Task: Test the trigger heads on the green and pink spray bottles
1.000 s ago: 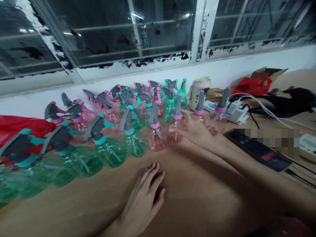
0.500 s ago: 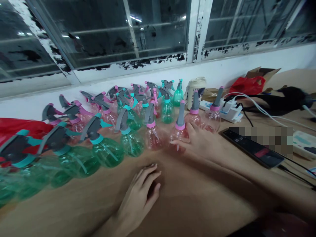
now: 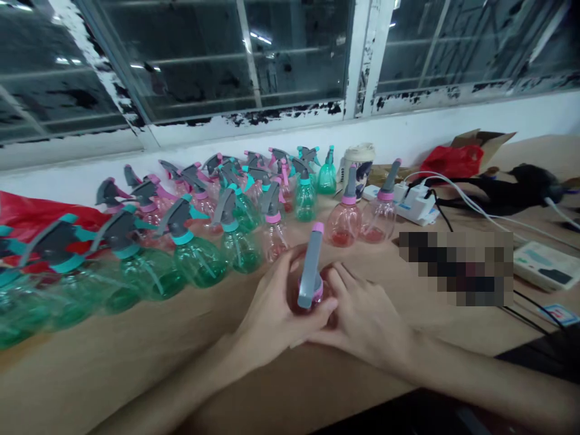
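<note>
Between my two hands, near the middle of the table, is a spray bottle (image 3: pixel 310 266) with a grey head and a pink collar. My left hand (image 3: pixel 269 311) wraps its left side, thumb across the front. On the opposite side my right hand (image 3: pixel 365 308) closes round it with bent fingers. Most of the bottle's body is hidden by my hands. Two pink spray bottles stand just beyond my right hand, the nearer one (image 3: pixel 343 223) beside the other (image 3: pixel 379 219). Past my left hand is a clear pink spray bottle (image 3: pixel 274 237), next to a green one (image 3: pixel 241 249).
Several green and pink spray bottles crowd the left side, by a red plastic bag (image 3: pixel 54 211). A paper cup (image 3: pixel 357 166) stands against the wall. Rightward lie a power strip (image 3: pixel 414 202) with cables, a blurred-out object (image 3: pixel 457 266) and a white box (image 3: pixel 546 264).
My right hand has drawn a pink-collared spray bottle from the row toward me. My left hand, earlier resting on the table without anything, has moved up and now grips it too.
</note>
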`<action>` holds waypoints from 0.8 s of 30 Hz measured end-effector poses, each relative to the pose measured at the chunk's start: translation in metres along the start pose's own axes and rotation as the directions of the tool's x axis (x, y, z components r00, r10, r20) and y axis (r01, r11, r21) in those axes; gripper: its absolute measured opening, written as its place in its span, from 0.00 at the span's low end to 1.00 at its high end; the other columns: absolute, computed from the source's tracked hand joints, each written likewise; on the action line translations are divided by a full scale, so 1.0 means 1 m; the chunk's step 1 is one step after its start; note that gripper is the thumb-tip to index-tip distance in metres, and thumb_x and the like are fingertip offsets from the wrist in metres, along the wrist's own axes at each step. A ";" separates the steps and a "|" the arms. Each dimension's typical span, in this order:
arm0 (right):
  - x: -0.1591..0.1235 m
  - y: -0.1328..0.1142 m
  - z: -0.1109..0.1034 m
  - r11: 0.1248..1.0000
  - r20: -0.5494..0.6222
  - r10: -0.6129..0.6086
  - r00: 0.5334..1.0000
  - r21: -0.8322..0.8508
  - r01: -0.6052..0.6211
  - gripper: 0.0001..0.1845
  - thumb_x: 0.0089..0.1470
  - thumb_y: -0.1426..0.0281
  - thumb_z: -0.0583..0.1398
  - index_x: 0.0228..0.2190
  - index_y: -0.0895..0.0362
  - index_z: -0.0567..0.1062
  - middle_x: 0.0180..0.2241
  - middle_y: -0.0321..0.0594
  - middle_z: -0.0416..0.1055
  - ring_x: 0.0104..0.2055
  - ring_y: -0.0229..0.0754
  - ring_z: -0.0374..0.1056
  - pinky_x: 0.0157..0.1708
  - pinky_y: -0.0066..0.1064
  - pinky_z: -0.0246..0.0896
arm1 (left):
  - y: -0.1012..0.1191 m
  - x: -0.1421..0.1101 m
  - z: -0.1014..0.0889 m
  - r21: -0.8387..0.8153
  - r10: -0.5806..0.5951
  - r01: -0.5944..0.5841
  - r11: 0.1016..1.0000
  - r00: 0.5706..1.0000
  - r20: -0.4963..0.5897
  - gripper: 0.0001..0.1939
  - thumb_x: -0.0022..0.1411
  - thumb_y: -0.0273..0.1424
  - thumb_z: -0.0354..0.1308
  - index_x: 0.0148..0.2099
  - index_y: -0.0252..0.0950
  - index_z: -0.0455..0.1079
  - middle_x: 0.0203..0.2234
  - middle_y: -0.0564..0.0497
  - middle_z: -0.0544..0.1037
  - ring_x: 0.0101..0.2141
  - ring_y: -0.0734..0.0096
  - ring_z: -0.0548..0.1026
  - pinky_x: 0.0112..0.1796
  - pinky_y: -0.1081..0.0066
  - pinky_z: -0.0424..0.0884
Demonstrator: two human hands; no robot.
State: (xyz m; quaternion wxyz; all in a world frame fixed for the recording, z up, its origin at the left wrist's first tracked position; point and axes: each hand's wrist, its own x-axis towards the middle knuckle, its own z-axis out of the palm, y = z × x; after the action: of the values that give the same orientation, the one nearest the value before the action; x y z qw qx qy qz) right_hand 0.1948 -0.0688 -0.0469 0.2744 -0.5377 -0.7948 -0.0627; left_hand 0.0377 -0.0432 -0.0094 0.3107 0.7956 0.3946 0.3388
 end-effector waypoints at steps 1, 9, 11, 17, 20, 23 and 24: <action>-0.002 -0.006 0.003 1.000 -0.017 -0.006 1.000 0.009 0.006 0.36 0.46 0.37 0.46 0.32 0.57 0.68 0.31 0.46 0.70 0.35 0.50 0.68 0.24 0.36 0.63 | 0.003 0.001 0.002 -0.020 -0.006 0.005 1.000 1.000 -0.013 0.30 0.53 0.32 0.62 0.57 0.41 0.56 0.50 0.47 0.72 0.46 0.57 0.73 0.48 0.55 0.69; 0.001 -0.008 0.015 0.915 0.093 -0.191 0.977 0.378 0.143 0.49 0.41 0.36 0.52 0.49 0.65 0.64 0.41 0.52 0.71 0.43 0.53 0.67 0.42 0.45 0.66 | -0.008 0.001 0.000 0.023 0.096 -0.094 0.995 0.971 -0.217 0.17 0.55 0.26 0.53 0.48 0.41 0.64 0.38 0.50 0.73 0.34 0.68 0.74 0.36 0.66 0.73; 0.004 0.010 0.018 0.856 0.140 -0.294 0.946 0.480 0.195 0.49 0.43 0.41 0.55 0.55 0.63 0.57 0.48 0.52 0.68 0.48 0.50 0.65 0.47 0.43 0.64 | -0.013 0.004 -0.005 0.078 0.145 -0.129 0.989 0.960 -0.241 0.12 0.54 0.27 0.52 0.43 0.40 0.66 0.31 0.52 0.72 0.28 0.69 0.71 0.31 0.67 0.72; 0.012 0.075 0.041 0.886 0.180 -0.323 0.929 0.403 0.230 0.39 0.50 0.48 0.56 0.56 0.59 0.60 0.56 0.51 0.61 0.58 0.49 0.57 0.56 0.46 0.55 | -0.018 0.022 -0.014 0.141 0.182 -0.154 0.978 0.960 -0.215 0.11 0.50 0.28 0.51 0.38 0.41 0.68 0.23 0.56 0.67 0.23 0.71 0.66 0.28 0.68 0.69; 0.016 0.098 0.051 0.908 0.166 -0.315 0.935 0.340 0.245 0.32 0.54 0.52 0.56 0.54 0.58 0.64 0.55 0.49 0.63 0.58 0.48 0.58 0.55 0.46 0.56 | -0.017 0.029 -0.012 0.128 0.165 -0.142 0.981 0.968 -0.188 0.11 0.50 0.28 0.51 0.37 0.40 0.67 0.18 0.59 0.63 0.19 0.73 0.62 0.24 0.70 0.66; 0.018 0.106 0.059 0.908 0.157 -0.333 0.930 0.318 0.272 0.28 0.56 0.54 0.55 0.52 0.57 0.66 0.55 0.48 0.64 0.58 0.48 0.58 0.56 0.47 0.56 | -0.016 0.035 -0.010 0.091 0.117 -0.103 0.991 0.980 -0.161 0.10 0.50 0.28 0.50 0.36 0.39 0.66 0.17 0.59 0.64 0.18 0.73 0.62 0.23 0.71 0.65; 0.018 0.106 0.061 0.907 0.159 -0.337 0.928 0.321 0.274 0.27 0.56 0.54 0.54 0.52 0.57 0.67 0.55 0.47 0.64 0.58 0.47 0.58 0.56 0.47 0.56 | -0.016 0.036 -0.010 0.079 0.100 -0.089 0.993 0.983 -0.153 0.09 0.49 0.28 0.50 0.36 0.39 0.66 0.17 0.59 0.64 0.18 0.73 0.63 0.23 0.71 0.66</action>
State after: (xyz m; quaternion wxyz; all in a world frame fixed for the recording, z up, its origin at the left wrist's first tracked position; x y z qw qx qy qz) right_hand 0.2614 0.0138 -0.1099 0.2519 -0.3630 -0.8943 0.0709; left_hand 0.0395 -0.0031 -0.0057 0.2336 0.7951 0.3914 0.4001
